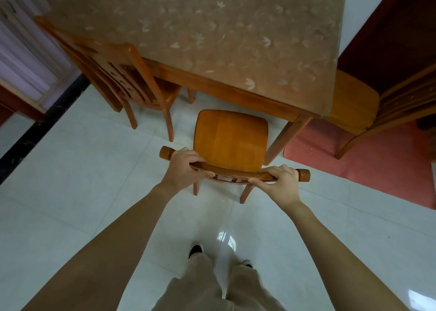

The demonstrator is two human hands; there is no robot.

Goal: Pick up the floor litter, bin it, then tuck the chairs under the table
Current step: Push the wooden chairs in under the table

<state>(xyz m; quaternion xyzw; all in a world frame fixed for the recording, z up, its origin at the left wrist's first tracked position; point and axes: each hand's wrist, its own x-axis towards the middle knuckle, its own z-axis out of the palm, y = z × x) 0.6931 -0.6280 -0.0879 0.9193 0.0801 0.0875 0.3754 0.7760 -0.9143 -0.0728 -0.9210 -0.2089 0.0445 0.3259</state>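
Chair rail point(236, 171) clamped in curled fingers point(208, 174) of left hand point(185, 167) and right hand point(279, 180), seat point(231, 138) just short of table point(212, 81)

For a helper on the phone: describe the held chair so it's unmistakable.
Find the table with the leaf-print cover. At its near side, by the corner leg, stands the chair. Unlike the left chair, its seat is clear of the table, and left hand and right hand grip its back.

A home dining room: wooden table point(236, 84) under a leaf-print cover, matching chairs point(132, 84), glossy tile floor point(70, 180), red mat point(354, 159).
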